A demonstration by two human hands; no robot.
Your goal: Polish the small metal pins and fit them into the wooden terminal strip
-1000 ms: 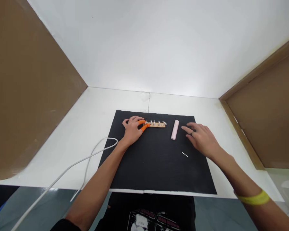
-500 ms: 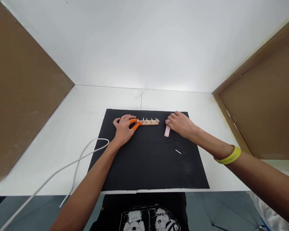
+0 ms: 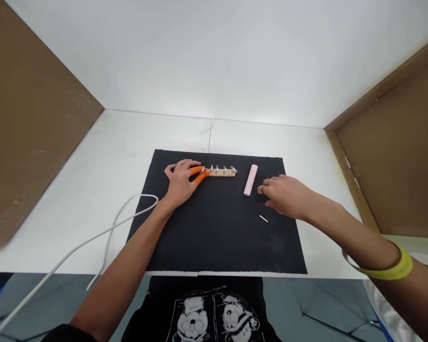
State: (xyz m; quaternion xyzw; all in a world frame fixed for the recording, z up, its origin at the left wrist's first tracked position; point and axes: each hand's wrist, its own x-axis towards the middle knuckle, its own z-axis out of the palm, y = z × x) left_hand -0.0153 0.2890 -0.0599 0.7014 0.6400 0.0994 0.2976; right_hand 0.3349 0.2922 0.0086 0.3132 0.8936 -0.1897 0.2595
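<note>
My left hand (image 3: 181,183) pinches the left end of a short wooden strip (image 3: 222,173) between thumb and forefinger. Orange coverings (image 3: 201,178) sit over those two fingertips. Several small clear and metallic pieces (image 3: 225,169) stand in a row along the strip; the one at its right end leans over. To the right lies a pale pink cylinder (image 3: 250,180), tilted on the black mat. My right hand (image 3: 281,194) hovers just right of the cylinder, apart from it, thumb and fingers parted and nothing visible in them. Below that hand rests a thin silvery pin (image 3: 263,218).
A black mat (image 3: 214,237) covers the middle of the white table (image 3: 121,156). At left a white cable (image 3: 92,244) loops over the table and reaches the mat's edge. A white wall stands behind, with brown panels (image 3: 28,123) on both sides.
My right hand has let go of the pink cylinder and moved right and nearer to me. The cylinder now lies uncovered. My left hand keeps its grip on the strip.
</note>
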